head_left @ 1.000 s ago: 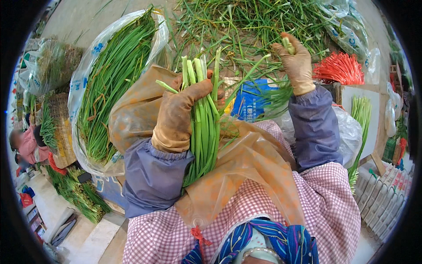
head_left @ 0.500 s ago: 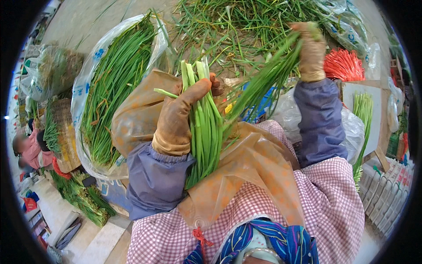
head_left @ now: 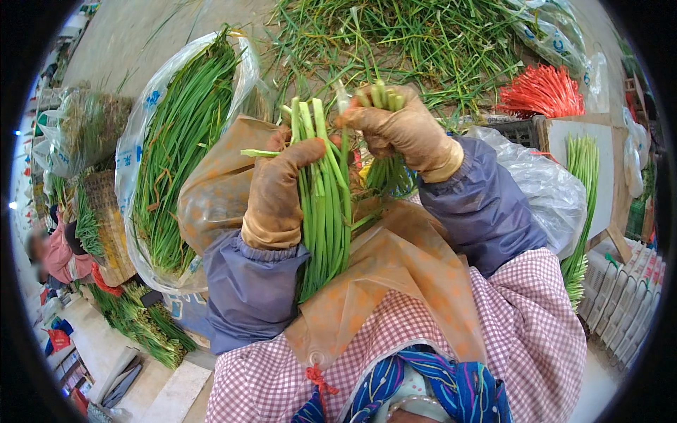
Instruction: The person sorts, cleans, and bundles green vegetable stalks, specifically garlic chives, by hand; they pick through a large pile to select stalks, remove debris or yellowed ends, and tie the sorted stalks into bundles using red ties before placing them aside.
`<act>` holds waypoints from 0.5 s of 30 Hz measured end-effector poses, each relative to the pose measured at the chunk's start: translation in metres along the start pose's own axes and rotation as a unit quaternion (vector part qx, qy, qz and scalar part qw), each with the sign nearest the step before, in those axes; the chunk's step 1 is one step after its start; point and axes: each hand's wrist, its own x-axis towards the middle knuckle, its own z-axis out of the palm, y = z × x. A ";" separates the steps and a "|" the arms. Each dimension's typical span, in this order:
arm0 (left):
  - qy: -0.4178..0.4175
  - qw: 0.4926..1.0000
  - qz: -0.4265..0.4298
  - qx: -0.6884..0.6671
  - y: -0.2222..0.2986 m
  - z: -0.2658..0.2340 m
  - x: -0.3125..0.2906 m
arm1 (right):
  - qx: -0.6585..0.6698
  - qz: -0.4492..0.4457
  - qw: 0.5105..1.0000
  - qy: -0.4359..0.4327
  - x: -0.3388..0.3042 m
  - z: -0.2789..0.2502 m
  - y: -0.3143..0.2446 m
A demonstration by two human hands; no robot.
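Observation:
My left hand, in a stained brown glove, is closed round a bunch of green chives. Their pale cut ends stick up above the thumb, and the leaves hang down over my lap. Close beside it, my gloved right hand grips a second, smaller bunch of chives, pale ends up. Its fingertips meet at a stalk on the right edge of the left bunch; whether they pinch it I cannot tell. Under both hands a brown plastic apron covers my lap.
A clear plastic bag full of long chives stands at the left. Loose green leaves lie heaped on the ground ahead. Red ties sit at the right, near a row of pale stalks. Another person is at the far left.
My right hand has come down and left from the upper right, carrying its chives, and is now beside the left bunch. The left hand has barely moved.

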 end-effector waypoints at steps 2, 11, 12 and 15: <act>-0.027 0.997 -0.048 -0.061 0.002 -0.011 0.003 | 0.005 0.016 1.000 0.013 -0.001 -0.014 0.005; -0.103 0.993 0.011 -0.054 0.000 -0.006 0.004 | -0.232 -0.303 0.871 0.310 0.014 -0.112 -0.027; -0.114 0.981 0.098 0.125 -0.002 -0.013 0.004 | -0.241 -0.298 0.894 0.232 0.009 -0.090 -0.025; -0.118 0.908 0.197 0.351 -0.006 -0.023 0.010 | -0.217 -0.141 0.966 0.019 -0.007 -0.029 -0.008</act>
